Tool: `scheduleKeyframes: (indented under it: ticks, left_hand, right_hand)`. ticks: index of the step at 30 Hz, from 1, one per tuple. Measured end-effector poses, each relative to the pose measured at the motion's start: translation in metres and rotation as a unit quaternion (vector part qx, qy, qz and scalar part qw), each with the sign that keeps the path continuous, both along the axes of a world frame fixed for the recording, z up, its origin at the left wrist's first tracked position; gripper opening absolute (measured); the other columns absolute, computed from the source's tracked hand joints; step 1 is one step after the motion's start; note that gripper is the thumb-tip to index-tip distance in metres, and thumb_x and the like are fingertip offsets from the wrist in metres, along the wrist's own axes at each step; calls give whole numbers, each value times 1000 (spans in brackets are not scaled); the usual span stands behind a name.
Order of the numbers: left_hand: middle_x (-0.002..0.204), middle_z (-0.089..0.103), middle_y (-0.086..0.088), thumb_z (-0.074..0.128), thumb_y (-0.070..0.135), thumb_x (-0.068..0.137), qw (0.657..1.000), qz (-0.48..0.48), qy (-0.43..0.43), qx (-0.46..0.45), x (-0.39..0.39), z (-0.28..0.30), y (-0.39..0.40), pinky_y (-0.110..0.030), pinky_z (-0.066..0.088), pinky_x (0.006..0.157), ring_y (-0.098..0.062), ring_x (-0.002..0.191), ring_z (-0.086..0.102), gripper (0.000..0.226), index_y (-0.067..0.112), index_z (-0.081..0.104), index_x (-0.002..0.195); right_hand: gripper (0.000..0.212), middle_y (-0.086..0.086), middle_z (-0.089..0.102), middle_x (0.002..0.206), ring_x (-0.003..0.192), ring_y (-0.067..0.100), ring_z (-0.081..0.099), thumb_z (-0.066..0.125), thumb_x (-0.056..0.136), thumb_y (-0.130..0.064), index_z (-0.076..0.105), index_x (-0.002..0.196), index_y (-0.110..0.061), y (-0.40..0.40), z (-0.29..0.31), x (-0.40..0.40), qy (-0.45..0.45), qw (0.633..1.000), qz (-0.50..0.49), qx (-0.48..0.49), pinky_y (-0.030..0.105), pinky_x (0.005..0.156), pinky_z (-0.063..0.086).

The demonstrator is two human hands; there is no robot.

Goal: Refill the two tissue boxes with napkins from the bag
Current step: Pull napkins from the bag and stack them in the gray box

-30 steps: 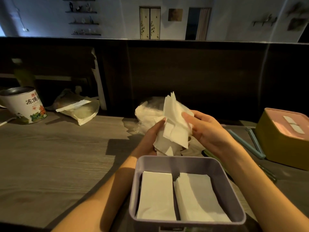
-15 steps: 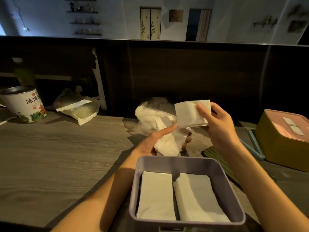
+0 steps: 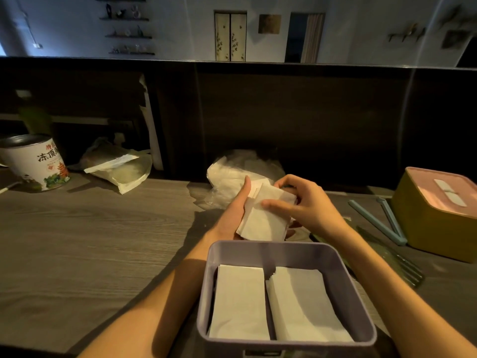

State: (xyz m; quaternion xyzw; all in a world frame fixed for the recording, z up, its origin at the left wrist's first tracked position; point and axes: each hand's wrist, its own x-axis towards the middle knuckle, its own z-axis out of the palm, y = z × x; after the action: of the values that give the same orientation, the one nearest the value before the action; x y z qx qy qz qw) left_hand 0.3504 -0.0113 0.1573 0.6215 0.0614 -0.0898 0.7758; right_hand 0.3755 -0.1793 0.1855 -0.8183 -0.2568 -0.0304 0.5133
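Nearest the camera, the lilac plastic tissue box [image 3: 284, 257] sits lidless on the wood-grain worktop [image 3: 98, 244], two flat napkin stacks inside lying lengthwise away from the viewer. Just beyond its far rim both hands clasp a thin, soft napkin stack [image 3: 265, 218]: left hand [image 3: 236, 210] cradling, right hand [image 3: 307, 202] pinching. Farther back, the crinkled clear bag [image 3: 232, 174]; rightward, a lidded yellow box [image 3: 436, 213]

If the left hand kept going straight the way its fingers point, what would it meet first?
Probably the crinkled clear plastic bag just beyond the left hand, which holds the white napkin stack; depth is hard to judge.
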Motion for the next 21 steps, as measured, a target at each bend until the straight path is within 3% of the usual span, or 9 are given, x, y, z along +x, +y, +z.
scheduleKeyframes:
  ticks: [2,5,8,11,12,15,19,21]
  left_hand:
    - [83,77,-3,23,77,90,1000,-22,-17,-8,-6,4,-2,-35,60,77,-17,77,74,63,30,61,110]
    - [108,75,-9,40,87,73,998,-64,-11,2,-9,3,-1,-48,50,104,-24,101,71,80,27,62,122]
    - [115,74,-5,57,72,78,995,-94,-25,32,-13,6,-2,-41,49,102,-20,109,69,65,27,62,125]
    - [109,69,16,52,51,95,984,-144,-50,96,-11,7,-2,-16,49,89,6,99,63,31,37,51,122]
    - [108,70,17,54,45,97,982,-139,-59,111,-12,9,-2,-15,49,90,7,99,64,26,38,52,122]
    - [132,64,3,68,50,85,976,-147,-65,146,-12,8,0,-26,40,106,-11,126,56,59,34,48,139]
    - [120,70,4,66,34,93,979,-149,-58,129,-13,9,-1,-29,43,108,-7,114,65,35,34,55,126]
    - [126,70,-1,75,42,85,983,-147,-41,105,-13,7,1,-40,40,114,-15,121,63,47,30,58,127]
  right_hand:
    - [36,-9,64,107,93,13,69,80,81,-41,61,108,-26,1,-3,1,-23,1000,-1,-12,23,57,61]
    - [39,-20,61,104,94,2,63,76,80,-49,64,111,-30,0,-5,2,-81,996,-6,-31,12,61,55]
    - [46,-21,60,105,91,-5,61,67,80,-57,63,119,-32,-2,-6,11,-119,990,-68,-27,6,63,49]
    - [46,-19,60,108,91,-3,59,68,88,-53,63,127,-31,-1,-9,16,-60,994,-87,-20,8,64,48]
    - [42,-20,60,106,91,-2,59,67,90,-51,64,127,-30,-2,-10,15,-38,996,-74,-22,9,65,48]
    - [26,-16,66,97,87,6,64,66,93,-47,70,112,-30,-5,-10,15,3,999,-47,0,9,59,51]
    - [19,-9,71,90,87,7,67,71,91,-40,74,100,-24,-5,-8,14,-15,996,-36,77,14,67,57]
    - [16,-8,71,91,88,4,68,71,93,-35,74,102,-21,-7,-8,15,-39,989,-62,125,14,69,57]
